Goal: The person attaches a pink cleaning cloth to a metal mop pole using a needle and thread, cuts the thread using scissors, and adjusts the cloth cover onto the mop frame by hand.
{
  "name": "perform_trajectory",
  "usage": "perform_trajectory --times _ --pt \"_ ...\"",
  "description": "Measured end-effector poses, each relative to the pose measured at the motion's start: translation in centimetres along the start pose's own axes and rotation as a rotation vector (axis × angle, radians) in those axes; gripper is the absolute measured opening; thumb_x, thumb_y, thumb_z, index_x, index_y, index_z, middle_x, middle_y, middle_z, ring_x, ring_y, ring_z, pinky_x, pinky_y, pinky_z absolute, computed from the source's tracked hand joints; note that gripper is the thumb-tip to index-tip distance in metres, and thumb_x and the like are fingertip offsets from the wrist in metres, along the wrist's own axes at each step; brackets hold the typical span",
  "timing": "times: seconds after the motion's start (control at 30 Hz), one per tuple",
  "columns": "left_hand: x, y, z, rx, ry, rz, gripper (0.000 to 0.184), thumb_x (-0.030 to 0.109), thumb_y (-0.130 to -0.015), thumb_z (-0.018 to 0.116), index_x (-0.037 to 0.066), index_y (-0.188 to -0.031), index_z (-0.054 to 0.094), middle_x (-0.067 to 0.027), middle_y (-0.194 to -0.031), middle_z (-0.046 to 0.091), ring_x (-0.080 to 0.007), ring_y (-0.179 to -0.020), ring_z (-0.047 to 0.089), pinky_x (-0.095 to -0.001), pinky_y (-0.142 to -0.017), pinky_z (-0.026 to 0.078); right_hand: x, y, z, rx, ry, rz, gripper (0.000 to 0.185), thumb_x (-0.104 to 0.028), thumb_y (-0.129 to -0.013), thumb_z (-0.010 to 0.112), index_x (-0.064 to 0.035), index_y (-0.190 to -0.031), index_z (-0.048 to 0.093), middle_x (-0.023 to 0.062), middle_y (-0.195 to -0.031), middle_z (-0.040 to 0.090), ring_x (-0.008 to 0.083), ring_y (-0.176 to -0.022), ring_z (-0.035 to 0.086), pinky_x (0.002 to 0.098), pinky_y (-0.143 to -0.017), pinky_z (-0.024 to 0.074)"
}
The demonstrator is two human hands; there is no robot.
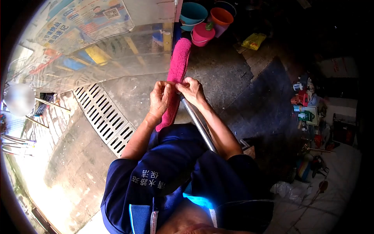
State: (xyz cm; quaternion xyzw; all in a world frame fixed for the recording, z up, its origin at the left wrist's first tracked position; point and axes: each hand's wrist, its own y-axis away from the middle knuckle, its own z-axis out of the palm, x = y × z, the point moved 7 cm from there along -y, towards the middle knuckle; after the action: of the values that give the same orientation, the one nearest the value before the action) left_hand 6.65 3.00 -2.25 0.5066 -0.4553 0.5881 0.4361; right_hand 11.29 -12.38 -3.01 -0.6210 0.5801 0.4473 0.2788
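Both hands have a narrow, pinching grip on the fuzzy pink mop pad (178,64), left hand (159,99) and right hand (191,91) nearly touching around its middle. Pad's held up in front of the body, near end by the navy clothing (175,144). Imo the trick is small fingertip pinches, tugging evenly from both sides and letting the pole (198,124) lean so it doesn't twist. Pad's long, rounded and plush, probably soft and stretchy; pole's a smooth, shiny metal tube. Floor (222,84) underneath looks hard and worn.
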Motion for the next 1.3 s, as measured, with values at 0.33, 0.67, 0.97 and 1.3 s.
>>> perform_trajectory --times 0.33,0.67,0.97,1.3 --pt "-0.5 -0.3 -0.7 0.002 0.465 -0.248 0.018 0.026 -0.099 0.052 0.008 -0.101 0.049 -0.0114 -0.100 0.066 -0.0144 -0.068 0.061 -0.0286 -0.066 0.050 2.5 0.5 0.3 -0.261 -0.542 0.263 0.024 -0.030 -0.091 0.064 -0.0072 -0.087 0.063 -0.0006 -0.076 0.062 0.0084 -0.066 0.058 0.0242 -0.061 0.0491" --pt "-2.8 -0.6 -1.2 0.061 0.443 -0.339 0.016 0.023 -0.098 0.055 0.007 -0.096 0.053 -0.0072 -0.087 0.063 -0.0136 -0.066 0.060 -0.0260 -0.065 0.049 2.4 0.0 -0.8 -0.042 -0.215 -0.047 0.021 0.003 -0.080 0.062 -0.0006 -0.101 0.063 0.0043 -0.084 0.065 0.0121 -0.074 0.060 0.0249 -0.070 0.0500" --pt "-2.6 -0.5 -0.4 0.015 0.425 -0.350 0.015 0.020 -0.098 0.054 0.005 -0.096 0.054 -0.0061 -0.085 0.063 -0.0133 -0.067 0.059 -0.0258 -0.067 0.050 1.4 0.3 -0.5 -0.139 -0.233 0.030 0.017 -0.009 -0.088 0.060 0.0045 -0.096 0.063 0.0044 -0.080 0.066 0.0103 -0.071 0.059 0.0253 -0.065 0.0486" --pt "-1.6 -1.0 0.6 -0.044 0.290 -0.277 0.017 0.021 -0.097 0.056 0.005 -0.094 0.054 -0.0030 -0.081 0.061 -0.0113 -0.066 0.057 -0.0248 -0.063 0.048 3.4 -0.3 -1.6 -0.145 -0.656 0.316 0.016 -0.022 -0.095 0.057 -0.0065 -0.092 0.059 -0.0004 -0.079 0.061 0.0082 -0.063 0.055 0.0237 -0.057 0.0476"
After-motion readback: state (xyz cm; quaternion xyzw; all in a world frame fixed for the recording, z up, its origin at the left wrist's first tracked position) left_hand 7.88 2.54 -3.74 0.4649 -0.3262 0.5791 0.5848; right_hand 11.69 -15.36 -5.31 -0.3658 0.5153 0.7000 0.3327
